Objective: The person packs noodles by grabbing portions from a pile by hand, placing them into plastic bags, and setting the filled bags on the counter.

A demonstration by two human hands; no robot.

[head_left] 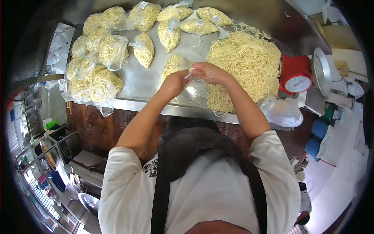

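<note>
My left hand (177, 82) and my right hand (209, 73) meet over the front of the steel table. Both are closed, pinching the gathered, twisted neck of a clear plastic bag. Just beyond my left hand is the body of this noodle bag (174, 64), filled with pale yellow noodles and lying on the steel. My fingers partly hide the neck, so I cannot tell if it is knotted. To the right, close by my right forearm, spreads a large heap of loose noodles (245, 64).
Several filled noodle bags (113, 48) crowd the table's left side and far edge. A red scale (298, 78) with a metal pan (321, 68) stands at the right. In front of it, a bundle of clear plastic bags (282, 111) sits at the table's corner.
</note>
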